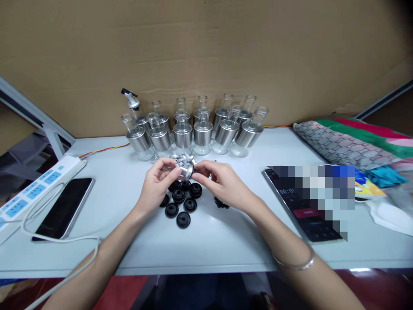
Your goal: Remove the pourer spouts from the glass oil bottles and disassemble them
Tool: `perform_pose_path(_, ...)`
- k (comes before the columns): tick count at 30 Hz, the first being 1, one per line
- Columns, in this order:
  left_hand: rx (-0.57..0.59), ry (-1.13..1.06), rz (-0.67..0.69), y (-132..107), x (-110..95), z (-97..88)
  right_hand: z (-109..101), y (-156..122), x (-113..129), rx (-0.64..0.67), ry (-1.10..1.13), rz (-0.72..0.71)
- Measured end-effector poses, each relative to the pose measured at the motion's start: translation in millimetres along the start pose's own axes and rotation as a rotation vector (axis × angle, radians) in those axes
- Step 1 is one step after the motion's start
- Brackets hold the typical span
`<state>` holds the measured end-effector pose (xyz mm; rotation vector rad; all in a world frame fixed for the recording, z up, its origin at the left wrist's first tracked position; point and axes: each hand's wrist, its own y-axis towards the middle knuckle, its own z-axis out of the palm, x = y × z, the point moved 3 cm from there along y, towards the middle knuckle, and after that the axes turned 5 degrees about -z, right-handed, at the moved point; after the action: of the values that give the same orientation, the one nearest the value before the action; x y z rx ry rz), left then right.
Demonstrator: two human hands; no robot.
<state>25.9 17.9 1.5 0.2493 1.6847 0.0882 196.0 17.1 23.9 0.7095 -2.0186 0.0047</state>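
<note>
My left hand (158,178) and my right hand (222,183) meet above the white table (226,241), both pinching a small silver metal cap (186,171) between the fingertips. Just beneath lie several black round rubber stoppers (180,202). More silver caps (180,158) lie loose behind the hands. Several glass bottles with metal collars (193,129) stand in rows at the back; one at the left carries a black-tipped pourer spout (131,100).
A black phone (64,206) on a white cable and a white power strip (35,185) lie at the left. A tablet (303,202) lies at the right, with folded patterned cloth (348,142) behind it. A cardboard wall (206,56) closes the back.
</note>
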Motion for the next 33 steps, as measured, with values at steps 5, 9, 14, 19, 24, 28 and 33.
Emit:
perform_pose_path(5, -0.048, 0.493, 0.449, -7, -9, 1.5, 0, -1, 1, -0.1, 0.071, -0.028)
perform_pose_path(9, -0.047, 0.682, 0.621, -8, -12, 2.3, 4, -2, 3, -0.102, 0.061, -0.039)
perform_pose_path(14, -0.016, 0.711, 0.663, -8, -12, 1.4, 7, -2, 4, -0.103, 0.005, -0.019)
perform_pose_path(19, 0.016, 0.749, 0.701, -11, -10, 5.6, 10, -1, 1, -0.064, -0.037, -0.013)
perform_pose_path(24, 0.02, 0.705, 0.747, -16, -11, 10.0, 15, 0, 0, 0.005, -0.035, 0.01)
perform_pose_path(28, 0.015, 0.658, 0.75, -16, -13, 9.7, 15, 0, 2, 0.01, -0.036, 0.007)
perform_pose_path(33, 0.042, 0.635, 0.771, -15, -15, 8.9, 16, 0, 2, 0.011, -0.054, 0.033)
